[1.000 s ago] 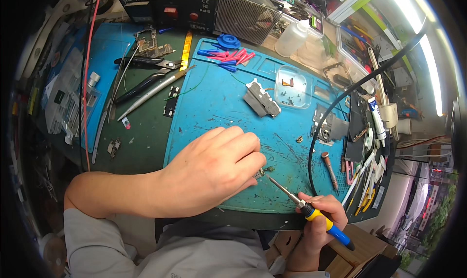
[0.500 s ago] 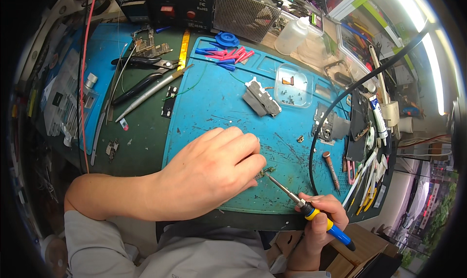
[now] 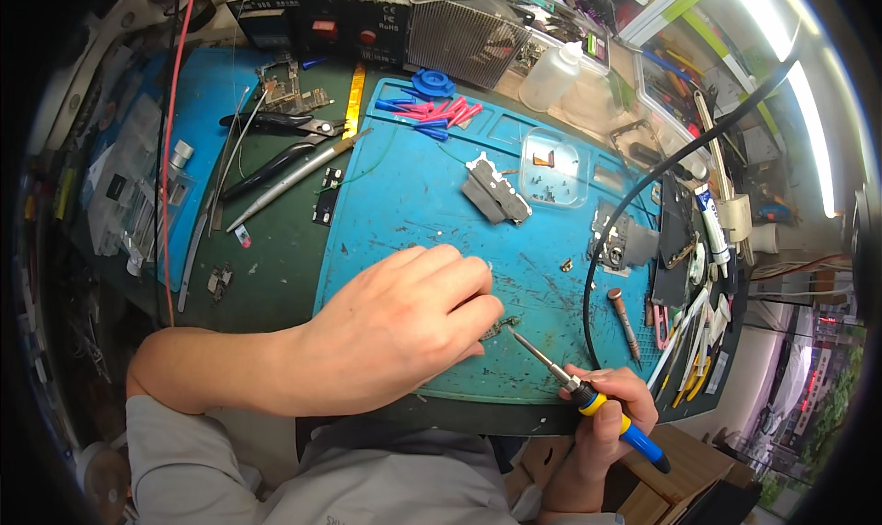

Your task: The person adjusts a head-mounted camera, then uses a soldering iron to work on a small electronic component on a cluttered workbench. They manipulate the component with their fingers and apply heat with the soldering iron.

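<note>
My right hand [image 3: 611,413] grips a soldering iron [image 3: 588,398] by its blue and yellow handle. The iron's metal tip slants up and left, ending just right of a small green and brass-coloured board piece [image 3: 502,327]. Whether tip and piece touch, I cannot tell. Over the blue work mat [image 3: 395,222], my left hand [image 3: 404,327] is closed, its back toward me and fingers curled down beside the piece. Those fingertips are hidden, along with whatever they pinch. A black cable [image 3: 593,295] arcs over the mat's right side toward the right hand.
Beyond the hands lie a grey module [image 3: 493,190] and a clear tray [image 3: 554,169] of small screws. A squeeze bottle [image 3: 551,77] stands farther back. Cutters [image 3: 285,125] and a silver pen-like tool [image 3: 294,180] lie left; tweezers and picks [image 3: 694,341] crowd the right edge.
The view has shifted slightly, so the bench's left side sits a little farther right. Both hands keep nearly the same pose, with the iron's tip a touch farther from the small board piece.
</note>
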Available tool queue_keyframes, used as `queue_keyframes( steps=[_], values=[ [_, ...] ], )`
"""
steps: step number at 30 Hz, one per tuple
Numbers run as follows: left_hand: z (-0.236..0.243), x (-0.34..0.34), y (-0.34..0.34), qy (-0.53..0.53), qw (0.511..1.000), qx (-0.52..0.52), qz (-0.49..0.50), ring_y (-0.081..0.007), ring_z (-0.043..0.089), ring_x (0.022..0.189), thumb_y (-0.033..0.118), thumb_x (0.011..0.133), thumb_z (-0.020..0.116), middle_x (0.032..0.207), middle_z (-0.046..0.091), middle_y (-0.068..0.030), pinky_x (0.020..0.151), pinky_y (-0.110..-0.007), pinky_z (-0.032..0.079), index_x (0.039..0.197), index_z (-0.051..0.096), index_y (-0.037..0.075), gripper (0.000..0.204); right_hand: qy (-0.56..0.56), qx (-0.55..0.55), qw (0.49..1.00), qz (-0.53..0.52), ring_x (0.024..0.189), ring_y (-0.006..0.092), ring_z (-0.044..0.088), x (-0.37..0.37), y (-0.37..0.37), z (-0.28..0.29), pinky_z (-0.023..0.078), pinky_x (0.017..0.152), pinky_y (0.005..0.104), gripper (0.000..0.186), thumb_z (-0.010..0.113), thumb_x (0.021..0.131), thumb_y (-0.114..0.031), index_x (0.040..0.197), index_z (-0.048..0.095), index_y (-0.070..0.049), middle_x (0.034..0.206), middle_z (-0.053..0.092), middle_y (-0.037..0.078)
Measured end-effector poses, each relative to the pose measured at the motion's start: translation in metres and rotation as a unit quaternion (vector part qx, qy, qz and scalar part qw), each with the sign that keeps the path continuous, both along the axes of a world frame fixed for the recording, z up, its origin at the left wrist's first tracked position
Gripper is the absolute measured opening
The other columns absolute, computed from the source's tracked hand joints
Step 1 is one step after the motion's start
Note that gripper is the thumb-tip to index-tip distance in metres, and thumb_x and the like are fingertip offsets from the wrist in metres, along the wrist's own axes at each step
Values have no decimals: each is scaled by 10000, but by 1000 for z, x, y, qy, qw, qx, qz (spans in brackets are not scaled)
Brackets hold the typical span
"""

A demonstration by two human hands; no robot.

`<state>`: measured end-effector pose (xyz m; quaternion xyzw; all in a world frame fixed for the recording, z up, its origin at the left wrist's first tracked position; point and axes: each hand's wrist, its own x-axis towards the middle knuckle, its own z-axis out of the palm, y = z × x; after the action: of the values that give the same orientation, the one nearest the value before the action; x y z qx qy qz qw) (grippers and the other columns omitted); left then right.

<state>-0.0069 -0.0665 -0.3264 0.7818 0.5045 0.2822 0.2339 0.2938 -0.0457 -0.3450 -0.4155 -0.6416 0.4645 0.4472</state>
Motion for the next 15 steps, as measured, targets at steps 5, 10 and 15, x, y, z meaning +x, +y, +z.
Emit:
queue_keyframes(
  steps=[5, 10, 15],
  values=[
    [-2, -1, -3, 1, 1000, 9, -2, -321, 636, 1014, 112, 791, 904, 1109, 643, -105, 887, -430, 532, 1117, 711, 42, 386, 36, -22, 999, -9, 739, 280, 752, 2, -4, 1, 649, 753, 414, 458, 717, 1049, -412, 1092, 679, 43, 883, 707, 189],
    [-5, -2, -1, 0, 999, 39, -10, -326, 640, 1029, 122, 820, 897, 1119, 647, -105, 901, -437, 536, 1116, 713, 43, 357, 90, -6, 995, -37, 740, 247, 754, 9, -2, -15, 642, 721, 376, 465, 720, 1061, -398, 1137, 657, 56, 947, 696, 165],
    [-16, -3, 6, -16, 998, 59, -15, -322, 645, 1040, 145, 841, 892, 1120, 651, -100, 914, -435, 542, 1115, 721, 49, 337, 57, 20, 998, 0, 797, 251, 768, 9, 4, -10, 622, 733, 322, 328, 684, 1054, -238, 1123, 704, 82, 964, 694, 158]
  ],
)
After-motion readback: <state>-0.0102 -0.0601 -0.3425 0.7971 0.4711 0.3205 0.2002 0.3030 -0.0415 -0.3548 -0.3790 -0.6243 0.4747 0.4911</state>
